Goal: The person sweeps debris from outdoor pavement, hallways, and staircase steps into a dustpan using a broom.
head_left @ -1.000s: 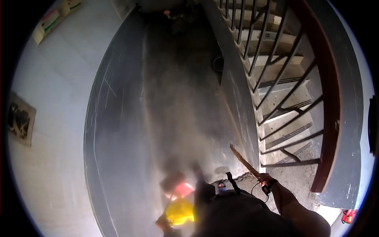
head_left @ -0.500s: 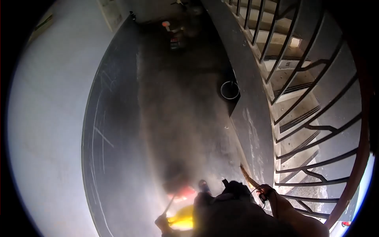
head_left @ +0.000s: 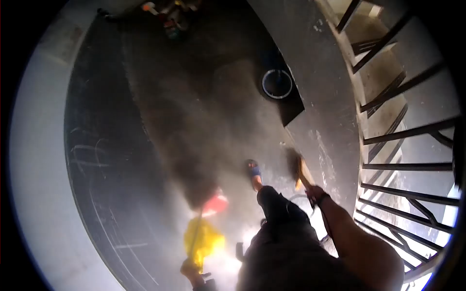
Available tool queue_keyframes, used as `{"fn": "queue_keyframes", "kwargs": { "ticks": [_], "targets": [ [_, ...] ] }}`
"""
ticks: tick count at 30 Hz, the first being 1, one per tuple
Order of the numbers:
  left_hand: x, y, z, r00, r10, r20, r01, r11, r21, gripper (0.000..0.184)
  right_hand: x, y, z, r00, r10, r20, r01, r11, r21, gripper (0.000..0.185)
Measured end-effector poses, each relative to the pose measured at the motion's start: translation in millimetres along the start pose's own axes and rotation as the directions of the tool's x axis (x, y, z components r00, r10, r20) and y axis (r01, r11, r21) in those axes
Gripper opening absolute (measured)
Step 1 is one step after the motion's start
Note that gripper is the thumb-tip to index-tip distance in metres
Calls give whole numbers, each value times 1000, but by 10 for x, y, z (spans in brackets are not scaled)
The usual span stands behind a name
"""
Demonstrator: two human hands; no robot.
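At the lower left, my left hand (head_left: pixel 191 268) is closed round a thin stick that runs up to what looks like a red dustpan (head_left: pixel 215 203) near the floor. A yellow plastic bag (head_left: pixel 204 240) hangs beside that stick; whether the same fingers grip it I cannot tell. On the right, my right hand (head_left: pixel 316 193) is wrapped round the wooden handle of a brush (head_left: pixel 302 170), held low by the wall. Its head is blurred and dark. My foot in a blue sandal (head_left: pixel 253 168) is between the two tools.
A round bucket (head_left: pixel 277 84) stands against the right-hand wall. Several items, one a red container (head_left: pixel 171 28), lie at the far end of the dark floor (head_left: pixel 204 106). Metal railings (head_left: pixel 407 166) and stairs (head_left: pixel 383 92) rise on the right; a scuffed wall (head_left: pixel 102 160) is on the left.
My view has shifted downward and forward, so the bucket looks nearer. My right hand with the brush and my left with the stick show further up the view. My sandalled foot has come forward.
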State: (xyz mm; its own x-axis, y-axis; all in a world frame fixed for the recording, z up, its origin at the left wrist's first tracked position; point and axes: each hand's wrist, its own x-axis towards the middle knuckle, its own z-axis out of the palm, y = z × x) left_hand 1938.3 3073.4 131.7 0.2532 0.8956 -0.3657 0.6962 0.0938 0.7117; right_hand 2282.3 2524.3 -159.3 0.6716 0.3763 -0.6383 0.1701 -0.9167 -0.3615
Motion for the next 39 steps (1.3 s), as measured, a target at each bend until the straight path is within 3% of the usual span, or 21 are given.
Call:
{"fn": "queue_keyframes", "kwargs": {
  "ticks": [1, 3, 6, 8, 10, 13, 15, 17, 18, 19, 21, 23, 25, 26, 29, 33, 34, 35, 36, 38, 39],
  "targets": [
    [369, -263, -60, 987, 152, 44, -155, 984, 82, 31, 280, -169, 44, 988, 156, -4, -124, 805, 580, 34],
    [897, -224, 2, 995, 99, 31, -104, 968, 229, 29, 1005, -397, -102, 925, 63, 374, -376, 27, 926, 30],
    [1312, 64, 94, 1000, -14, 26, 6, 958, 287, 26, 1867, -1292, -301, 989, 23, 149, -150, 260, 954, 21],
    [1594, 277, 244, 999, 17, 46, -29, 957, 287, 29, 2370, -1963, -540, 997, -73, -18, 69, 804, 590, 15],
    [1933, 340, 335, 991, 84, 100, -109, 951, 289, 30, 2782, -2691, -834, 985, -151, -83, 166, 958, 235, 17],
    [2203, 513, 429, 973, 178, 146, -219, 914, 342, 30, 3278, -3253, -921, 963, -218, -158, 265, 669, 694, 28],
    [2368, 883, 595, 970, 179, 164, -229, 901, 368, 31, 3454, -3759, -1331, 964, -19, 266, -266, -93, 959, 28],
    [2493, 1300, 760, 968, 176, 181, -231, 906, 356, 34, 3852, -3729, -1355, 959, -256, -122, 220, 404, 888, 21],
    [2452, 1772, 908, 983, 96, 156, -141, 940, 311, 35, 4001, -3752, -1456, 854, -413, -316, 510, 543, 667, 17],
    [2478, 2030, 952, 991, 14, 133, -48, 964, 260, 35, 4034, -3842, -1613, 878, -391, -275, 466, 567, 679, 17],
    [2998, 1384, 866, 949, 239, 207, -301, 883, 359, 35, 4094, -4031, -1944, 919, -344, -192, 375, 613, 696, 18],
    [2994, 2312, 1055, 987, -69, 146, 36, 975, 217, 34, 4151, -4097, -2260, 958, -91, 273, -254, 179, 951, 20],
    [3152, 2534, 1112, 983, -132, 130, 110, 980, 165, 33, 4190, -4153, -2571, 964, 49, 262, -266, 147, 953, 20],
    [3275, 2609, 1145, 979, -157, 128, 140, 981, 137, 33, 4148, -4370, -2858, 941, 227, 250, -308, 274, 911, 20],
    [3821, 2066, 1185, 984, 74, 161, -105, 976, 191, 32, 4477, -4272, -3140, 902, 359, 240, -349, 277, 895, 22],
    [4267, 2388, 1283, 910, 265, 320, -389, 813, 433, 27, 5121, -3808, -3309, 988, 120, 98, -155, 778, 609, 24],
    [4331, 2490, 1349, 851, 396, 345, -524, 684, 507, 30, 5164, -4028, -3481, 944, 298, 141, -306, 634, 710, 24],
    [4417, 2453, 1417, 881, 363, 305, -460, 811, 362, 34, 5323, -3878, -3446, 963, 237, 126, -233, 504, 832, 27],
    [4495, 2347, 1455, 918, 266, 293, -373, 828, 419, 35, 6135, -3081, -2822, 996, -89, -27, 93, 925, 370, 23],
    [4679, 2459, 1552, 939, 230, 255, -266, 957, 113, 36, 6330, -3211, -3167, 969, 126, 215, -249, 541, 803, 24],
    [4793, 2510, 1569, 916, 287, 281, -371, 872, 319, 36, 6475, -3349, -3200, 998, -16, 68, -32, 758, 652, 23]
  ]
}}
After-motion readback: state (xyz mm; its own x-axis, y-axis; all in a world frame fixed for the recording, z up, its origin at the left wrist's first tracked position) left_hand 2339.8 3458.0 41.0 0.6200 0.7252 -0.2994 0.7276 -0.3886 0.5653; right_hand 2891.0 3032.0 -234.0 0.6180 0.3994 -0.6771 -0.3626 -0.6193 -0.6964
